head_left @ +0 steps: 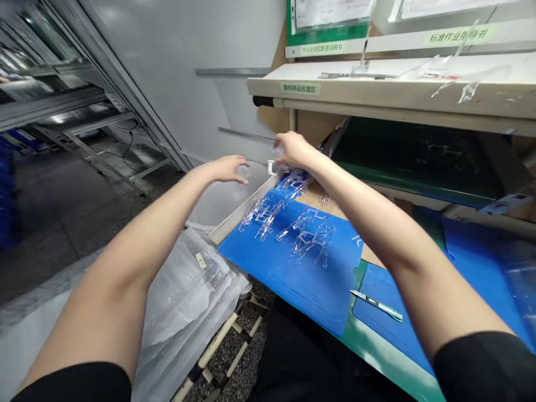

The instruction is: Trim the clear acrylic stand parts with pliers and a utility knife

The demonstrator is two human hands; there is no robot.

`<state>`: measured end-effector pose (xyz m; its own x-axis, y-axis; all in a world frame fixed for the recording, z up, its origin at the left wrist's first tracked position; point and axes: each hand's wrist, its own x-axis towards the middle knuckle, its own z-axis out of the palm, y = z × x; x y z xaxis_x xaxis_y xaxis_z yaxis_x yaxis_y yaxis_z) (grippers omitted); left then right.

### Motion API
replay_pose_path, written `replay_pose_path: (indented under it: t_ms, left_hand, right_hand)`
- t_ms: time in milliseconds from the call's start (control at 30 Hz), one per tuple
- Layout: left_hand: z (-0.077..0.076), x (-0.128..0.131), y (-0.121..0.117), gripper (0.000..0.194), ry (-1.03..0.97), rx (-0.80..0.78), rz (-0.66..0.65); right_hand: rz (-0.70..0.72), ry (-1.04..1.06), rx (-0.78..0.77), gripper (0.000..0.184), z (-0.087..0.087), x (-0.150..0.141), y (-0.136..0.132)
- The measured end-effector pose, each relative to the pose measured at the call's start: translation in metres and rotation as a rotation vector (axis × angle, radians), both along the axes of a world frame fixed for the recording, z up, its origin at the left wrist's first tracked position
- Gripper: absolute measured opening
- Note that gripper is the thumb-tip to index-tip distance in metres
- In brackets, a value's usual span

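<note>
My right hand (292, 149) reaches to the far left corner of the bench, its fingers curled on a clear plastic part (271, 167), partly hidden by the hand and blurred. To its left, my left hand (229, 168) hangs past the low bench edge, thumb and fingers apart. A faint glint shows by its fingertips, too unclear to name. Below and nearer lie several clear plastic parts with thin arms (310, 234) on a blue sheet (268, 268). More such parts (295, 180) are bunched just under my right hand.
A pen (377, 305) lies on the right side of the bench. Above runs a shelf (377, 92) with clear bits and bags on it. Left of the bench, clear plastic bags (180, 290) are piled low. A pale wall panel (201, 44) stands behind my left hand.
</note>
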<state>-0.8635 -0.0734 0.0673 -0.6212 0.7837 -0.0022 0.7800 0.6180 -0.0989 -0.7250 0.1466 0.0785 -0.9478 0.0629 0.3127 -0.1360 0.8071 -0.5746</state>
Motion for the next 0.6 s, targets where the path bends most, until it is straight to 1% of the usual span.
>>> replay_pose_path:
  t_ms: [33,67,100,133,167,200,233,267,300,333,367,400,433,467,500,533,567,600]
  left_hand:
    - [0.011,-0.023,-0.013,0.058,-0.042,0.022,0.064]
    - [0.022,-0.042,-0.026,0.061,-0.060,0.082,0.128]
    - [0.031,-0.056,-0.040,0.061,-0.055,0.164,0.161]
    - [0.038,-0.065,-0.053,0.063,-0.029,0.250,0.167]
    - [0.042,-0.070,-0.062,0.067,0.009,0.311,0.160]
    - [0.044,-0.069,-0.067,0.073,0.058,0.360,0.150]
    - [0.043,-0.063,-0.066,0.078,0.111,0.394,0.132]
    - [0.038,-0.052,-0.059,0.080,0.153,0.411,0.098]
    - [0.030,-0.035,-0.045,0.080,0.169,0.410,0.044]
    - [0.018,-0.014,-0.027,0.077,0.140,0.382,-0.044]
    - [0.003,0.012,-0.004,0.070,0.080,0.334,-0.153]
    - [-0.014,0.043,0.022,0.059,0.000,0.257,-0.278]
    - [-0.034,0.076,0.049,0.047,-0.072,0.196,-0.376]
    - [-0.054,0.111,0.076,0.040,-0.139,0.137,-0.451]
    - [-0.075,0.146,0.104,0.039,-0.217,0.078,-0.493]
    - [-0.095,0.179,0.129,0.043,-0.293,0.029,-0.496]
    - [-0.114,0.209,0.153,0.050,-0.332,0.005,-0.507]
    - [-0.131,0.235,0.175,0.057,-0.356,-0.011,-0.514]
  right_hand:
    - [-0.019,-0.020,0.002,0.061,0.013,-0.027,-0.012]
    - [-0.030,-0.036,0.002,0.064,0.024,-0.047,-0.021]
    - [-0.049,-0.048,0.008,0.064,0.032,-0.059,-0.027]
    - [-0.061,-0.050,0.012,0.062,0.037,-0.063,-0.029]
    - [-0.072,-0.045,0.018,0.056,0.039,-0.059,-0.025]
    - [-0.087,-0.040,0.027,0.048,0.038,-0.047,-0.017]
    - [-0.106,-0.043,0.039,0.040,0.032,-0.026,-0.003]
    - [-0.134,-0.063,0.055,0.032,0.023,0.002,0.014]
    - [-0.174,-0.107,0.072,0.025,0.010,0.038,0.034]
    - [-0.227,-0.181,0.091,0.017,-0.006,0.078,0.055]
    - [-0.290,-0.286,0.105,0.009,-0.024,0.122,0.075]
    - [-0.364,-0.395,0.111,0.006,-0.044,0.167,0.093]
    - [-0.451,-0.494,0.112,0.007,-0.064,0.209,0.109]
    - [-0.534,-0.576,0.113,0.014,-0.084,0.247,0.122]
    - [-0.614,-0.635,0.114,0.021,-0.104,0.278,0.132]
    - [-0.670,-0.671,0.115,0.028,-0.122,0.302,0.140]
    - [-0.711,-0.693,0.115,0.033,-0.139,0.318,0.146]
    - [-0.736,-0.699,0.116,0.036,-0.154,0.327,0.150]
